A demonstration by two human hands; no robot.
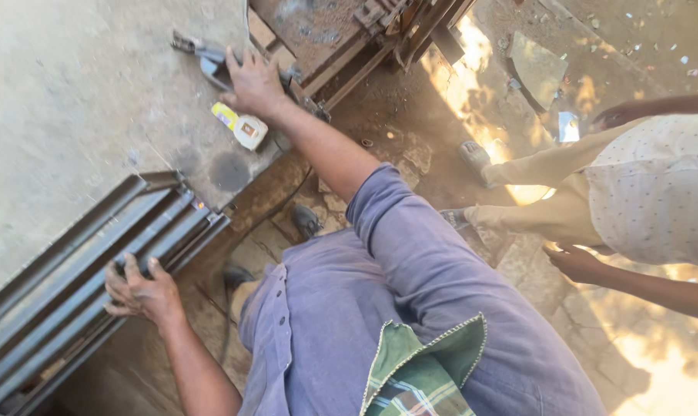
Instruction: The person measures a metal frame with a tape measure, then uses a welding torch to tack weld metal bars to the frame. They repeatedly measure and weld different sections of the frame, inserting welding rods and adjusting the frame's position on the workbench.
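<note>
two hands are at work on a grey slab (71,92): the left hand (142,293) curls its fingers around the near end of a stack of steel bars (79,270) lying on it. the right hand (254,83) reaches out and closes on a grey metal tool (209,58), just beside a yellow-and-white tape measure (242,125). another person (641,192) stands well apart to the right.

free: bare slab top-left (71,85) | blocked: steel channels (87,262), tape measure (241,127) (near edge)
</note>
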